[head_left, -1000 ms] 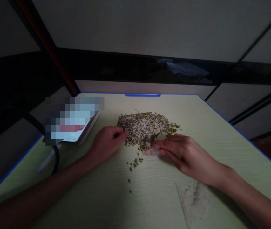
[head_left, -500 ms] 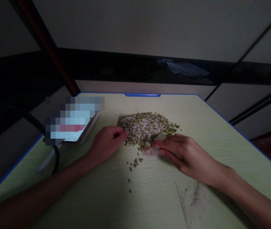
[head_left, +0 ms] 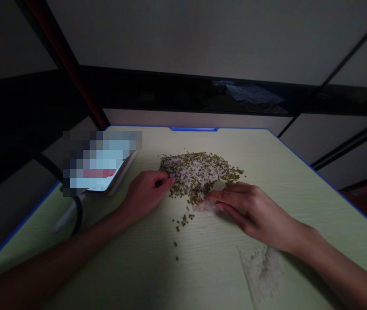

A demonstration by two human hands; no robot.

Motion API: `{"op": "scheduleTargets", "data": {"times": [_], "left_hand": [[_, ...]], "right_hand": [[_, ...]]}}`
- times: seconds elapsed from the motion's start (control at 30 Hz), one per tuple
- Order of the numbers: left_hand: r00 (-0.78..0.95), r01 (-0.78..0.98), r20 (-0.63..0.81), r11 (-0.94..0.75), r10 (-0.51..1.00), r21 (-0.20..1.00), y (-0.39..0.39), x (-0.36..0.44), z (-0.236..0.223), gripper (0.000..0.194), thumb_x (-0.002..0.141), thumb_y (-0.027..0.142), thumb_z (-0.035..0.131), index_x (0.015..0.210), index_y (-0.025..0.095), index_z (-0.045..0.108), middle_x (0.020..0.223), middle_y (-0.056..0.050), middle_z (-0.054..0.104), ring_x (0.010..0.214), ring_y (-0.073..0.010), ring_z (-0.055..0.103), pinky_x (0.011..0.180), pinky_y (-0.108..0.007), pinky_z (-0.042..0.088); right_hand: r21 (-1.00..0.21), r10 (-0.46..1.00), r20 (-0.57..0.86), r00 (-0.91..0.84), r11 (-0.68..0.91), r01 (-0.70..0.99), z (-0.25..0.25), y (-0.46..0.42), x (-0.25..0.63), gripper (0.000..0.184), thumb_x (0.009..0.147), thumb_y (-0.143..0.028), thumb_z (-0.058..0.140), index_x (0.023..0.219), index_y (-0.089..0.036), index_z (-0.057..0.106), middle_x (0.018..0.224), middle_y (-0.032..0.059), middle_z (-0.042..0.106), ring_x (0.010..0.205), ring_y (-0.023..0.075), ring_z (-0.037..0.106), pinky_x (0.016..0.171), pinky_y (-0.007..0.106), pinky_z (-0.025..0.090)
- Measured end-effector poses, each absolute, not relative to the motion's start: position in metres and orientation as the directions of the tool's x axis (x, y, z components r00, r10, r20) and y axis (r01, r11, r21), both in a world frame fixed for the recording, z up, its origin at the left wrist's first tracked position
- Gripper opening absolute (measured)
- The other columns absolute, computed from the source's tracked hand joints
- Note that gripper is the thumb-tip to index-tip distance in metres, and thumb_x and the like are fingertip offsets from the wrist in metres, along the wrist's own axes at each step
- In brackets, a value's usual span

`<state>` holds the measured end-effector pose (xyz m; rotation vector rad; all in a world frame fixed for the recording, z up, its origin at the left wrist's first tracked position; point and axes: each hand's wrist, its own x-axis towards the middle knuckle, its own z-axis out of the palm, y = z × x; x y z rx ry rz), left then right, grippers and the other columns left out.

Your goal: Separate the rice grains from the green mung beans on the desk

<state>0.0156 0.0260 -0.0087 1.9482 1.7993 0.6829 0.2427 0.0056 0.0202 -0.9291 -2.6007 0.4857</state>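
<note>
A low pile of green beans mixed with pale grains [head_left: 199, 172] lies on the light table [head_left: 131, 267]. At the pile's left edge rests my left hand [head_left: 147, 189], its fingers curled closed; whatever they may hold is hidden. My right hand [head_left: 251, 206] is at the near right side of the pile, thumb and fingers closed on a small clear plastic bag [head_left: 206, 205] that lies against the beans. Several stray beans [head_left: 185, 220] trail from the pile toward me. Below my right forearm, a clear plastic bag with pale grains [head_left: 263, 271] lies flat.
A phone or tablet with a lit screen [head_left: 106, 163], partly blurred out, stands tilted at the left of the table. A dark cable [head_left: 79, 215] curves beside it. The table has a blue rim [head_left: 192, 128], and cabinet panels [head_left: 196, 38] rise behind it.
</note>
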Motion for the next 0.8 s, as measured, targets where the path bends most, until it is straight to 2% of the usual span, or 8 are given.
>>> {"op": "scheduleTargets", "data": {"times": [0.23, 0.47, 0.8], "left_hand": [[0.060, 0.804, 0.085, -0.098, 0.995, 0.587, 0.0270, 0.0146, -0.0095, 0.036, 0.073, 0.038, 0.040, 0.045, 0.019, 0.029, 0.044, 0.006, 0.028, 0.046, -0.0085, 0.032, 0.047, -0.023, 0.020], [0.065, 0.806, 0.088, -0.104, 0.994, 0.583, 0.0270, 0.0143, -0.0108, 0.035, 0.073, 0.039, 0.040, 0.045, 0.019, 0.030, 0.044, 0.006, 0.029, 0.047, -0.0086, 0.032, 0.047, -0.023, 0.019], [0.060, 0.793, 0.079, -0.095, 0.995, 0.601, 0.0262, 0.0148, -0.0101, 0.035, 0.073, 0.038, 0.041, 0.045, 0.019, 0.030, 0.044, 0.006, 0.028, 0.047, -0.0085, 0.031, 0.047, -0.022, 0.021]], "right_hand": [[-0.415, 0.647, 0.196, -0.737, 0.735, 0.536, 0.0194, 0.0061, 0.2426, 0.034, 0.081, -0.011, 0.042, 0.110, -0.016, 0.058, 0.083, 0.0067, 0.064, 0.075, 0.0177, 0.057, 0.068, 0.031, 0.044], [-0.364, 0.579, 0.230, -0.783, 0.797, 0.483, 0.0183, 0.0066, 0.2401, 0.033, 0.084, -0.010, 0.038, 0.111, -0.016, 0.057, 0.075, 0.0057, 0.061, 0.069, 0.0171, 0.053, 0.064, 0.031, 0.041], [-0.371, 0.546, 0.169, -0.821, 0.806, 0.460, 0.0223, 0.0072, 0.2458, 0.037, 0.079, -0.005, 0.041, 0.111, -0.017, 0.056, 0.083, 0.0056, 0.062, 0.076, 0.0179, 0.054, 0.070, 0.032, 0.041]]}}
